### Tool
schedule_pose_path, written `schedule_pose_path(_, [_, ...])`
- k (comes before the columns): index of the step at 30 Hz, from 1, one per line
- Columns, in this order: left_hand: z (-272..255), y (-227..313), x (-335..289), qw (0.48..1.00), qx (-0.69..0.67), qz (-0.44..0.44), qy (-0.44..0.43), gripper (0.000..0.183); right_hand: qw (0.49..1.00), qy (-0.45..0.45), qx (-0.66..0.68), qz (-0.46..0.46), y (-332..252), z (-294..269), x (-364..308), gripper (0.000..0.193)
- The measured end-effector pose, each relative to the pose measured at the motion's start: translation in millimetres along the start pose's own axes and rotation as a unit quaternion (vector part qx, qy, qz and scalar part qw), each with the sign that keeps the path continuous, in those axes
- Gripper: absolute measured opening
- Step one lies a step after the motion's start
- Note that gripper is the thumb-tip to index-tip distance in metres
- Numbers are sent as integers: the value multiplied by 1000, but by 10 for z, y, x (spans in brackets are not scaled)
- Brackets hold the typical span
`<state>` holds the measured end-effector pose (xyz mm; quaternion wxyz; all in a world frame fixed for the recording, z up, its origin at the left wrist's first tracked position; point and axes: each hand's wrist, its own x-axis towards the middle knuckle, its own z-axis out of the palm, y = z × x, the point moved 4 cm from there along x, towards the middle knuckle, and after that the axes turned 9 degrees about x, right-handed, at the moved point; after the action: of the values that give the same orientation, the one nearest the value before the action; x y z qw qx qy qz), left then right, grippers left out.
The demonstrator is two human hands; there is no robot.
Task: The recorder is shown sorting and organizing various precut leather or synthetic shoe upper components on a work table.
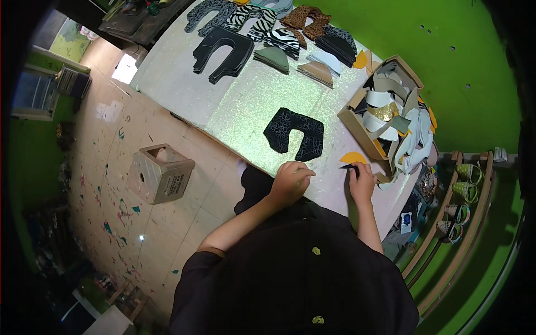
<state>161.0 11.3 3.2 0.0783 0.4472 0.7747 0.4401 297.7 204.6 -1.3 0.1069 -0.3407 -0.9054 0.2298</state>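
Two hands at table edge: left hand (pixel 290 181) curled, resting on the glittery table (pixel 234 111), apparently holding nothing; right hand (pixel 362 181) pinching a small dark piece (pixel 349 167) beside the orange half-round (pixel 353 158). Black shoe upper (pixel 294 133) just beyond. Step: piece positioning; next calls for careful alignment.

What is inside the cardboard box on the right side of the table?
The cardboard box is filled with loosely piled curved cut pieces, mostly white and grey, with one glittery gold piece and some yellow ones. The pile covers the bottom of the box.
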Motion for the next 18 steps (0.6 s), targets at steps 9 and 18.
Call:
schedule_pose_path(9, [-208, 64, -23, 982, -158, -76, -64, 55, 976, -5, 208, -63, -968, -135, 83, 12])
schedule_pose_path(18, [-538, -131, -23, 998, -22, -5, -60, 12, 912, -148, 383, -6, -1423, 292, 79, 25])
